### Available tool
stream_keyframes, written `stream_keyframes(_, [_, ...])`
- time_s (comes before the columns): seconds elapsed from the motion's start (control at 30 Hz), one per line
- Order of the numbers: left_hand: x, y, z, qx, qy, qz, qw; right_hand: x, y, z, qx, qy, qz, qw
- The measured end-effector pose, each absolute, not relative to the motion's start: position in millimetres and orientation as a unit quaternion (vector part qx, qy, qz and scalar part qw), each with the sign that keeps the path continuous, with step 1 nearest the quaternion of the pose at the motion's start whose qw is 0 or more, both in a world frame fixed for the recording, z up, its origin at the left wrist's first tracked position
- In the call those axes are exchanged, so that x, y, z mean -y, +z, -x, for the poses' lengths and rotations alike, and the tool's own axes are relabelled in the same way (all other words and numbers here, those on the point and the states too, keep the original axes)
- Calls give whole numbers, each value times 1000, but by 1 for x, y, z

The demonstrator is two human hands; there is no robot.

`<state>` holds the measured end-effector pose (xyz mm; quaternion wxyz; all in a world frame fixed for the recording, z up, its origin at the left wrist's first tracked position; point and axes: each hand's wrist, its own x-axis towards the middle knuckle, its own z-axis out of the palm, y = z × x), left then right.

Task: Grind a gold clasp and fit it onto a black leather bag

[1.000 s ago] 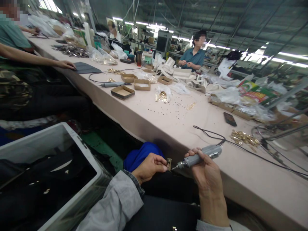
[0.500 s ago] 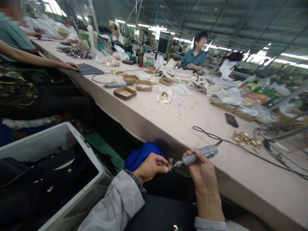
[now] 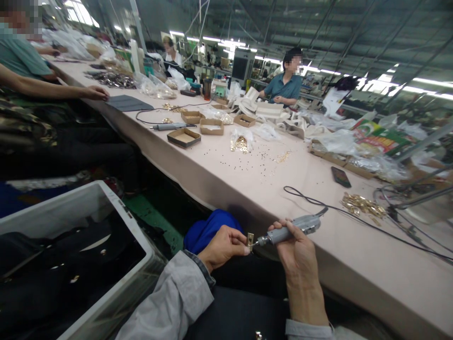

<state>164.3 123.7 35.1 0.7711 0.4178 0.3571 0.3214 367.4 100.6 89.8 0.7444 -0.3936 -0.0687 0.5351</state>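
Note:
Between thumb and fingers, my left hand (image 3: 226, 246) pinches a small gold metal plate (image 3: 250, 240) upright. My right hand (image 3: 295, 248) is wrapped round a grey electric screwdriver (image 3: 292, 230), its tip pointing left at the plate. The bit meets or nearly meets the plate's lower part; I cannot tell whether they touch. From the screwdriver's back end a black cable (image 3: 336, 206) runs over the table. Below both hands, a black flat piece (image 3: 237, 314) with a shiny metal fitting (image 3: 259, 335) lies across my lap.
The cloth-covered table (image 3: 226, 184) carries gold metal parts (image 3: 363, 205), a phone (image 3: 340, 177), cardboard trays (image 3: 184, 137), scattered small black bits and a second screwdriver (image 3: 171, 126). A grey bin (image 3: 141, 236) of black items stands at left. Co-workers sit at the left and across the table.
My hands and the screwdriver have hardly moved. At the left, a co-worker's hand has drawn back leftward from the dark flat sheet on the table.

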Motion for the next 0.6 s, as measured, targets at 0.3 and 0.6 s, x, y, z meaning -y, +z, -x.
stream_keyframes(0.3, [-121, 39, -170, -389, 333, -444, 735, -100, 90, -366, 71, 532, 387, 750])
stream_keyframes(0.6, [-121, 40, -175, -407, 334, -444, 725, -98, 85, -367, 89, 533, 386, 748])
